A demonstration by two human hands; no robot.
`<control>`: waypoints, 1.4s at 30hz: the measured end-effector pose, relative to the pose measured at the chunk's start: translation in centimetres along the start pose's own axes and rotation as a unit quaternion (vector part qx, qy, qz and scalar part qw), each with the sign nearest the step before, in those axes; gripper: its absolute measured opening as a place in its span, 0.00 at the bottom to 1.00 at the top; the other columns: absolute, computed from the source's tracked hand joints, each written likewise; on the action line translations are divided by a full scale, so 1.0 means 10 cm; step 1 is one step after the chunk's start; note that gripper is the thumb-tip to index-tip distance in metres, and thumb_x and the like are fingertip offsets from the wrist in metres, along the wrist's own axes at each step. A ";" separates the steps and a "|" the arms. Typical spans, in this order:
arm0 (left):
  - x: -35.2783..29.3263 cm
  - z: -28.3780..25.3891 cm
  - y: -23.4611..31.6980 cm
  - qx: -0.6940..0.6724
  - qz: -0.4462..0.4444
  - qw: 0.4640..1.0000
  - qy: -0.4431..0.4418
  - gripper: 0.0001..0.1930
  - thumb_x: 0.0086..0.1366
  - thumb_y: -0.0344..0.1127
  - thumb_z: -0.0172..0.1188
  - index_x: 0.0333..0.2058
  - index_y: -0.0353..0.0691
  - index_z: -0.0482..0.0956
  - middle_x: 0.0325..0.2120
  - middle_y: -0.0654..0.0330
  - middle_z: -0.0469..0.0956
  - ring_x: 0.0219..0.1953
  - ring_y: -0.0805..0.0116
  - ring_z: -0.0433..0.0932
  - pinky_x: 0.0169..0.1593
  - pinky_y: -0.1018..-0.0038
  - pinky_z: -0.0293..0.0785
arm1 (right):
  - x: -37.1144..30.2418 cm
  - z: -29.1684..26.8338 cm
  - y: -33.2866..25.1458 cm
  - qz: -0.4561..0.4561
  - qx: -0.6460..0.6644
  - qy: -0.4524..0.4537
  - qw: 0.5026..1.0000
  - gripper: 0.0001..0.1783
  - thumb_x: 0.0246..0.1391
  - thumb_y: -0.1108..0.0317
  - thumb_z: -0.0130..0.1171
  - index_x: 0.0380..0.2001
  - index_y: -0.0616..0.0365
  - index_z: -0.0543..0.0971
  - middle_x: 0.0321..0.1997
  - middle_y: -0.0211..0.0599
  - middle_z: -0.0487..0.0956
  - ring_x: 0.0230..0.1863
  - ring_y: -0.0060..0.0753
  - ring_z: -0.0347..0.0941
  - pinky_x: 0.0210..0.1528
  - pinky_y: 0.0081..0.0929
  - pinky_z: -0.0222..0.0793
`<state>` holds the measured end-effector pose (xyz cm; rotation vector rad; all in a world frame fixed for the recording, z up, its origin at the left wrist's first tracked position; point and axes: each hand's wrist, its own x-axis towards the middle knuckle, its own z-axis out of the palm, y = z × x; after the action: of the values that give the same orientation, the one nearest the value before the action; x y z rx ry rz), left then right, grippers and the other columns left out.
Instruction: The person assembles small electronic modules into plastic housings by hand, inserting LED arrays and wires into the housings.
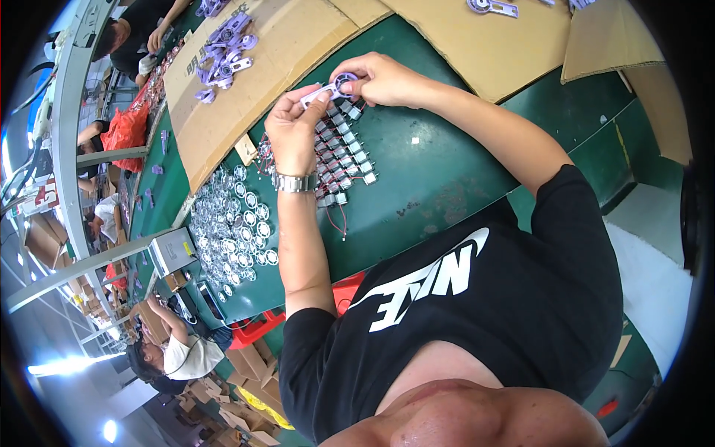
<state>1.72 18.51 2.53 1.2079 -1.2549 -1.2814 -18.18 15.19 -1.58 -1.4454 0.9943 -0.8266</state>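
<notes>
"How are the left hand (292, 130) and right hand (386, 80) placed?"

"Both grasp one purple plastic part (332, 89), left fingers at its flat end, right at its ring, above the green table (417, 186)."

"What's near?"

"Small motors (350, 140) in rows just below; clear discs (244, 232) leftward."

"Farther?"

"More purple parts (226, 56) on a cardboard sheet (212, 130)."

The person's left grip (292, 125) and right grip (383, 80) hold 1 purple ring-ended part (332, 88) above the green counter (424, 164). Small silvery motors (346, 150) lie in rows nearer; round discs (242, 227) spread left; more purple parts (226, 52) sit on cardboard (290, 37) at far left.
</notes>
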 end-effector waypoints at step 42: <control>0.78 -0.84 0.03 0.127 0.150 0.965 0.174 0.27 0.60 0.33 0.74 0.56 0.32 0.77 0.47 0.47 0.82 0.43 0.60 0.84 0.50 0.65 0.80 | -0.21 0.10 0.08 -0.211 -0.294 0.177 0.915 0.30 0.59 0.54 0.66 0.57 0.60 0.69 0.45 0.45 0.74 0.47 0.46 0.74 0.48 0.39 0.74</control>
<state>9.58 10.14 2.70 1.2969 -1.3035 -0.6679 -18.15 17.51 -2.44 -2.1272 1.2951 -1.1974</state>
